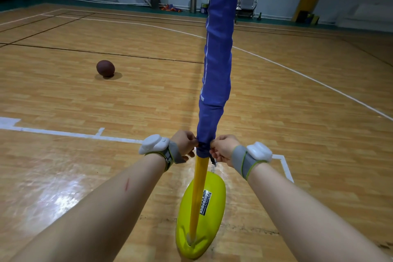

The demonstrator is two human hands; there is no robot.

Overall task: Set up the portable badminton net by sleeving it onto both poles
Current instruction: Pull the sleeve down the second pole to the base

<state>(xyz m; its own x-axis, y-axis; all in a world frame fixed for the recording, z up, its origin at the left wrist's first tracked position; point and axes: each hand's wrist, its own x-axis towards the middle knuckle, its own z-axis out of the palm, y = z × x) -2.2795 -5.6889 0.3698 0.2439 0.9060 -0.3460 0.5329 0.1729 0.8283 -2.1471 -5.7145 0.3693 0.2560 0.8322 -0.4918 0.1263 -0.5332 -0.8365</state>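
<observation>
A yellow pole (198, 187) stands upright in a yellow-green base (214, 206) on the wooden floor in front of me. A blue net sleeve (219, 53) covers the pole from above the frame's top down to about wrist height. My left hand (184, 142) pinches the sleeve's bottom hem from the left. From the right, my right hand (223, 149) pinches the same hem. A small dark strap end hangs below the hem. The net's mesh itself is not visible.
A brown ball (105, 68) lies on the court floor to the far left. Along the back wall stand a grey bin (193, 3), a chair (247, 5) and yellow pillars. White court lines cross the floor.
</observation>
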